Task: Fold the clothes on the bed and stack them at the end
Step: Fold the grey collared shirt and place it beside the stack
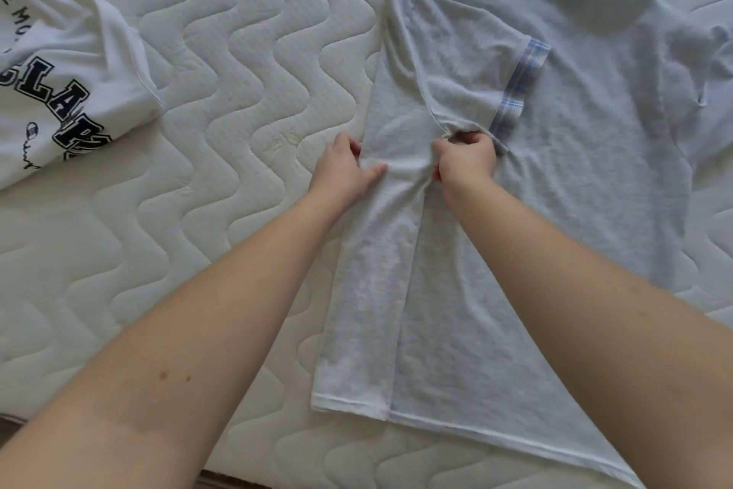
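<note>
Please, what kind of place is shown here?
Probably a bedroom at home: a bare quilted mattress fills the view, with a grey T-shirt spread on it and a white printed T-shirt lying beside it.

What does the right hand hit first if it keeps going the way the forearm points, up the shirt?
Probably the folded-in sleeve of the grey shirt: the right hand already grips fabric at its lower edge. The plaid cuff lies slightly right of that line. Depth is unclear.
</note>
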Demonstrator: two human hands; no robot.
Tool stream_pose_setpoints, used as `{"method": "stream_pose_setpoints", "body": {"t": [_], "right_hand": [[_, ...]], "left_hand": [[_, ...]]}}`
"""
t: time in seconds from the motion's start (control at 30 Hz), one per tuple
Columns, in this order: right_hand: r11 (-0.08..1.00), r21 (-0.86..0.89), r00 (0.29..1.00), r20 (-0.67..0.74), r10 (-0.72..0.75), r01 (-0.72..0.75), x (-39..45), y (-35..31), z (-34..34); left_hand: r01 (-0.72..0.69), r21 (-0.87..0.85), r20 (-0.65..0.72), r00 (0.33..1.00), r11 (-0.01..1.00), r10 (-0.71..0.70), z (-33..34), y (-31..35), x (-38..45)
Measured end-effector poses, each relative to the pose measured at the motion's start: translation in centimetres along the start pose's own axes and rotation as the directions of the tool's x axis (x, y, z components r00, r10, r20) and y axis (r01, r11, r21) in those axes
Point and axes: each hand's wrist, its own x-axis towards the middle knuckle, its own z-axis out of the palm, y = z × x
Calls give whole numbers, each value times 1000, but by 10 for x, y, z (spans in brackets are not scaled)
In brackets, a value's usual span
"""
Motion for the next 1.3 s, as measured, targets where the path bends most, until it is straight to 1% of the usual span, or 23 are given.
{"method": "stream_pose_setpoints", "body": {"t": [0.03, 0.1, 0.17, 0.2, 0.23, 0.3, 0.4, 0.47, 0.53, 0.6, 0.67, 0.73, 0.83, 0.9, 0.97, 1.03, 1.1, 1.17, 1.23, 1.3], "right_hand": [[996, -58, 997, -37, -66, 64, 3, -1, -1], [960, -206, 977, -57, -204, 188, 5, -2, -8], [919, -296, 959, -35, -283, 260, 6, 0, -18], [904, -324, 953, -22, -302, 279, 5, 3, -22], [892, -347, 950, -5, -312, 291, 3, 7, -25], [891, -359, 959, 52, -279, 279, -4, 18, -31], [897, -362, 965, 148, -215, 255, -25, 41, -33], [848, -453, 954, 238, -181, 275, -40, 55, -31], [766, -568, 930, 351, -106, 302, -51, 66, -30], [724, -620, 910, 415, -27, 304, -63, 76, -33], [700, -651, 912, 409, -2, 293, -74, 89, -41], [676, -682, 932, 361, -22, 280, -85, 102, -51], [682, -681, 949, 310, -62, 267, -101, 125, -68], [717, -647, 940, 338, -35, 259, -115, 139, -75], [737, -627, 911, 410, 36, 253, -132, 151, -76], [690, -671, 866, 483, 128, 272, -148, 163, -75], [625, -719, 842, 510, 178, 303, -162, 175, -78], [635, -719, 859, 484, 166, 283, -171, 186, -85], [662, -703, 877, 459, 143, 260, -177, 195, -94], [666, -705, 878, 452, 157, 244, -182, 200, -100]], "left_hand": [[-28, 36, -6, 1000, 999, 28, 2, -1, -4], [-79, 113, -32, 996, 990, 83, 7, -2, -14], [-88, 178, -83, 991, 980, 104, 13, -4, -25], [-87, 240, -115, 986, 967, 117, 16, -7, -32], [-97, 325, -138, 979, 941, 149, 20, -11, -40], [-167, 482, -135, 956, 860, 261, 29, -23, -59], [-332, 581, -56, 894, 743, 444, 44, -48, -94], [-398, 628, 9, 863, 669, 505, 56, -71, -120], [-399, 654, 44, 868, 643, 494, 64, -94, -145], [-367, 658, 41, 889, 657, 455, 67, -111, -164], [-339, 665, 41, 906, 666, 420, 64, -121, -176], [-307, 653, 40, 927, 692, 373, 61, -126, -185], [-279, 632, 75, 951, 723, 301, 60, -136, -195], [-270, 639, 137, 961, 720, 239, 61, -143, -201], [-271, 655, 162, 962, 705, 220, 63, -150, -210], [-283, 658, 176, 959, 698, 222, 65, -155, -222], [-296, 638, 171, 955, 711, 244, 65, -159, -234], [-327, 635, 151, 941, 700, 303, 63, -165, -246], [-391, 653, 159, 908, 649, 388, 62, -172, -255], [-461, 673, 194, 864, 578, 465, 61, -181, -261]]}}
